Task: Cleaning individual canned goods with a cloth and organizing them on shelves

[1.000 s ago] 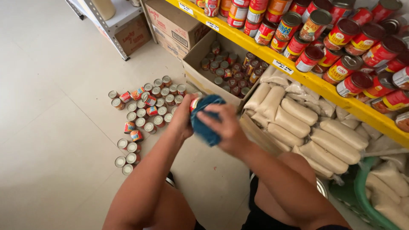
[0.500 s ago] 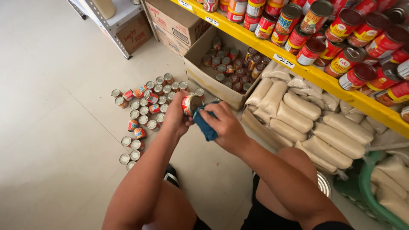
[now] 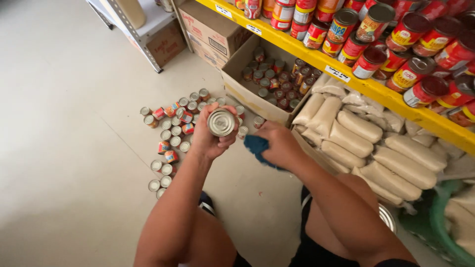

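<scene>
The left hand gripped a small can, fingers wrapped round its side wall and the shiny end turned up toward the camera. The right hand was closed on a blue cloth, bunched in the palm, just to the right of the can and not touching it.

The can looked rigid and probably moderately weighty for its size. Its metal end and glossy label would likely be slippery, more so if damp, so the round side wall seemed the safest place to hold, with the thumb and fingers opposed as they were. The rims at either end would give a lip to catch on. It would dent rather than break if dropped. The cloth was soft and limp and could be pinched anywhere.

Beyond the left hand, on the pale floor, stood a loose cluster of similar cans, some upright and some lying on their sides. Past both hands an open cardboard box held more small cans. To the right of the right hand lay stacked pale sacks under a yellow shelf of larger red cans. Near the right elbow, a green tub showed at the frame edge.
</scene>
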